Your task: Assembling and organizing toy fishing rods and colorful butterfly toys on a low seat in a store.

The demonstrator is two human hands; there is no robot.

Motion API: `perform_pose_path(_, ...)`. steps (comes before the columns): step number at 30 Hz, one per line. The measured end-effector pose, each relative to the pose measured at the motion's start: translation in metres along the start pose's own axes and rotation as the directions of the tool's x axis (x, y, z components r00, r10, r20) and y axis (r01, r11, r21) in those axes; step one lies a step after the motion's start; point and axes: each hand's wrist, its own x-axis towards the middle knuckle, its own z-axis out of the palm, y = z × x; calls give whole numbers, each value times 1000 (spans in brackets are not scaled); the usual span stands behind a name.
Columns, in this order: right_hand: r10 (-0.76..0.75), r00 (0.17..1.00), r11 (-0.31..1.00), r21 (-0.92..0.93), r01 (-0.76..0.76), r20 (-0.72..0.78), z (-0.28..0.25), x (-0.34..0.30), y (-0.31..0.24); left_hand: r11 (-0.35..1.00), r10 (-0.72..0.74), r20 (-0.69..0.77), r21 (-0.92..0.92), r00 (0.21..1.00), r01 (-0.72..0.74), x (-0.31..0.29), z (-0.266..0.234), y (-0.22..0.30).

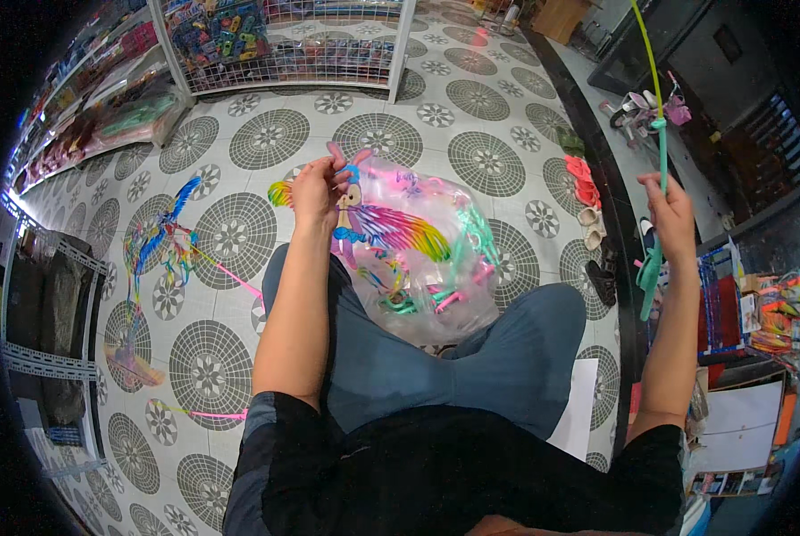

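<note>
In front of me, my left hand is closed at the upper part of a flat winged toy figure with rainbow wings, a blue skirt and pink tips. The toy lies over a clear plastic bag, which holds several mint-green and pink plastic sticks. Raised to the far right, my right hand grips a mint-green handle. From its upper end a thin yellow-green rod runs up out of view. The handle's lower end hangs below my fist.
A multicoloured bird-like toy lies on the tiled floor to my left, near pink sticks. Wire shelving stands ahead. Along the right edge are sandals and a child's bicycle. White paper lies beside my right leg.
</note>
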Motion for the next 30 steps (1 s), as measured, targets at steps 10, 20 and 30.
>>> perform_pose_path(10,-60,962,965,-230,124,265,26,-39,-38,953,-124,338,-222,933,207,-26,48,-14)
perform_pose_path(20,-31,880,916,-338,214,473,68,-59,-39,777,249,428,-623,869,84,-30,47,2)
perform_pose_path(30,19,845,898,-380,221,535,77,-69,-13,620,283,247,-785,927,20,-25,28,28)
